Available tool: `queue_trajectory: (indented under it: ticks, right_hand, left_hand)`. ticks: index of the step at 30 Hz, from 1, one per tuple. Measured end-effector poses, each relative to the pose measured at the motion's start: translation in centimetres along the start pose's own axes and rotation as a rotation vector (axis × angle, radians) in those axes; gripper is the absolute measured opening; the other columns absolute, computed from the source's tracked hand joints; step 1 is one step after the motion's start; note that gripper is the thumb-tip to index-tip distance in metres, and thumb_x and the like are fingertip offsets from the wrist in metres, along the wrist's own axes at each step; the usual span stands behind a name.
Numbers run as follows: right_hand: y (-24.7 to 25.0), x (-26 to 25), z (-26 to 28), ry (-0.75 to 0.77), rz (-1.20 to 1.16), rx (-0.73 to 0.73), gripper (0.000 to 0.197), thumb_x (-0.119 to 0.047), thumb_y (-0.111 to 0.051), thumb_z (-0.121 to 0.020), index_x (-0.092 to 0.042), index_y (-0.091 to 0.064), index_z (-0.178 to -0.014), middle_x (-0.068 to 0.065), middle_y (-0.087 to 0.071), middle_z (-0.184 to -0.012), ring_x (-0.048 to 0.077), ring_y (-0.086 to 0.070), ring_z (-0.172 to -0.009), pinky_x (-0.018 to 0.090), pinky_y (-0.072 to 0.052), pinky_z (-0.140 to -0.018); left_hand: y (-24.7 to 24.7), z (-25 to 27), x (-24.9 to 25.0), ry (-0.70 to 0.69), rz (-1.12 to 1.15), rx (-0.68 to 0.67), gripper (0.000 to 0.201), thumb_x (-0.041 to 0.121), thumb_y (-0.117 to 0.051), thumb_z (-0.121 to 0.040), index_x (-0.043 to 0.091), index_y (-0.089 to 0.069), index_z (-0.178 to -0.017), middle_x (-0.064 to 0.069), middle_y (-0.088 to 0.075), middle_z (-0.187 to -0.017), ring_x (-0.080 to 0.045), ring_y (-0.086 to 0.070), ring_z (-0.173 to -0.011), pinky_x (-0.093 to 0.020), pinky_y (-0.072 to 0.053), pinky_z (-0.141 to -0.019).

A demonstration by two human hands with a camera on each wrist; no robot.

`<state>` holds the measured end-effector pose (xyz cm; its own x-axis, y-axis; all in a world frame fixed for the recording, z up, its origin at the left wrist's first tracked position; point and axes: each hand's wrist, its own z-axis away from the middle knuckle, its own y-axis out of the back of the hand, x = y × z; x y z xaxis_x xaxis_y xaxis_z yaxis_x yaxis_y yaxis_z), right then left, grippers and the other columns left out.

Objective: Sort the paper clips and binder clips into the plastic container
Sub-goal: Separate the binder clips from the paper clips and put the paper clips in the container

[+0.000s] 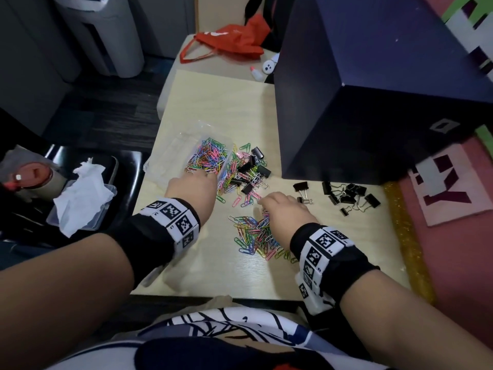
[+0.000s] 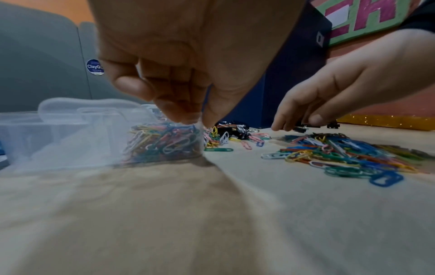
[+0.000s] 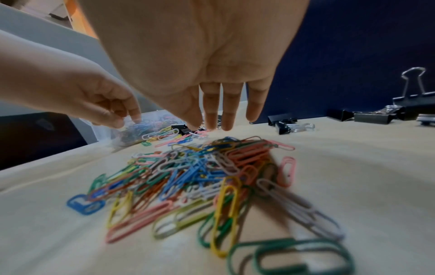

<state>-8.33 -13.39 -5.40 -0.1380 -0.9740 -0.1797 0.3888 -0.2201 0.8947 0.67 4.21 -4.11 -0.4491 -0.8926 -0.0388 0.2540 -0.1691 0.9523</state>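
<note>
Loose paper clips (image 3: 202,178) heaped on counter (image 1: 213,273) under right hand (image 1: 286,209): grip spread, fingers straight, holding nothing. Left hand (image 1: 193,186) grip pinched over plastic container (image 1: 186,153); can't tell what it pinches. Binder clips (image 1: 346,196) lie right of right grip

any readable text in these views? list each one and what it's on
"ClayG", cut off by the left hand: round blue sticker on the grey panel; the smaller print under it is too blurred to read.
Wristband markers: tiny characters beside the black-and-white squares, too small to read.
Large cut-out letters on the pink and green board: partial, not readable.
</note>
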Motion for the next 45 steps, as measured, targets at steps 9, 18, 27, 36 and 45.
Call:
queue_trajectory:
  ticks: [9,18,27,36,45]
  right_hand:
    - [0.0,0.9,0.5,-0.093,-0.111,0.047,0.051,0.001,-0.047,-0.084,-0.027,-0.05,-0.127,0.001,-0.045,-0.129,0.024,-0.044,-0.119,0.036,-0.041,-0.099]
    - [1.2,2.7,2.7,-0.457,0.061,-0.331,0.086,-0.022,-0.075,-0.071,-0.017,-0.023,-0.14,0.011,-0.039,-0.13,0.032,-0.053,-0.116,0.043,-0.05,-0.093]
    - [-1.0,1.9,2.5,-0.36,-0.226,-0.158,0.095,-0.03,-0.084,-0.063,-0.025,-0.024,-0.137,0.008,-0.029,-0.128,0.029,-0.057,-0.105,0.04,-0.051,-0.093]
    - [-1.2,1.1,1.3,-0.195,-0.28,-0.021,0.042,-0.012,-0.061,-0.085,-0.021,-0.049,-0.124,0.007,-0.035,-0.121,0.029,-0.058,-0.095,0.035,-0.049,-0.091]
    - [-0.2,1.9,0.2,-0.219,-0.198,-0.007,0.039,-0.007,-0.055,-0.088,-0.017,-0.057,-0.125,0.011,-0.048,-0.124,0.03,-0.053,-0.11,0.027,-0.041,-0.091]
  left_hand:
    - [-0.4,1.0,1.6,-0.11,0.064,-0.117,0.04,-0.005,-0.049,-0.082,0.007,-0.046,-0.119,-0.012,-0.05,-0.116,-0.033,-0.06,-0.099,-0.041,-0.051,-0.076]
    - [-0.5,2.7,5.1,-0.399,0.076,-0.041,0.036,0.03,-0.058,-0.088,0.013,-0.044,-0.117,-0.007,-0.047,-0.114,-0.027,-0.057,-0.097,-0.038,-0.049,-0.07]
    - [-1.6,1.6,6.3,-0.404,-0.008,-0.266,0.07,0.044,-0.073,-0.077,0.015,-0.037,-0.13,-0.009,-0.042,-0.118,-0.029,-0.057,-0.102,-0.038,-0.05,-0.073]
    - [-1.9,0.2,7.1,-0.4,0.049,-0.233,0.036,0.023,-0.054,-0.093,0.009,-0.047,-0.126,-0.014,-0.051,-0.114,-0.03,-0.06,-0.1,-0.033,-0.045,-0.071]
    - [-1.1,-0.5,6.7,-0.42,0.1,-0.162,0.024,0.024,-0.051,-0.095,0.007,-0.055,-0.111,-0.013,-0.055,-0.11,-0.03,-0.058,-0.101,-0.035,-0.045,-0.077]
